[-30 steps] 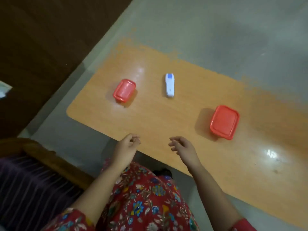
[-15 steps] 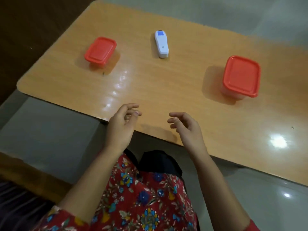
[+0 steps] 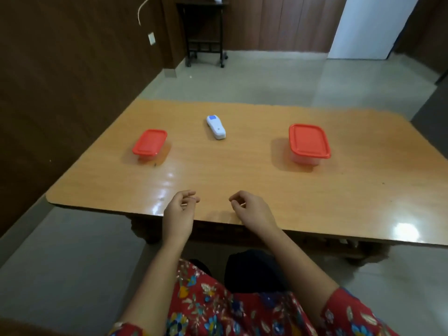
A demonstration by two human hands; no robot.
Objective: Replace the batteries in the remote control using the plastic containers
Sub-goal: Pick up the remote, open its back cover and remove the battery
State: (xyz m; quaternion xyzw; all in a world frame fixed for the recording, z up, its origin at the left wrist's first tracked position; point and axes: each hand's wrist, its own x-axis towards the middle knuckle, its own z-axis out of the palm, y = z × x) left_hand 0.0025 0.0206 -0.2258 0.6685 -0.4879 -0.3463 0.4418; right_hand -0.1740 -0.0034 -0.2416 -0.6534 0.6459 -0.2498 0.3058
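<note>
My left hand (image 3: 178, 214) and right hand (image 3: 254, 212) hover loosely curled over the table (image 3: 242, 170) edge, holding nothing; ahead-left, the small container (image 3: 149, 143); ahead-right, the large container (image 3: 309, 141); beyond, between them, the remote (image 3: 215, 127).

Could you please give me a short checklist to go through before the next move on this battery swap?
1. Hands free: the left hand and the right hand hang loosely curled over the near edge of the table and hold nothing. Ok.
2. Path to the remote: the remote lies flat on the table, apart from both containers, with nothing in front of it. Ok.
3. Containers open: the small container and the large container both have their red lids on. Not ok.
4. Which container holds the fresh batteries: contents hidden. Cannot tell.
5. Battery cover: the remote lies screen side up, so its back is hidden. Cannot tell.
</note>
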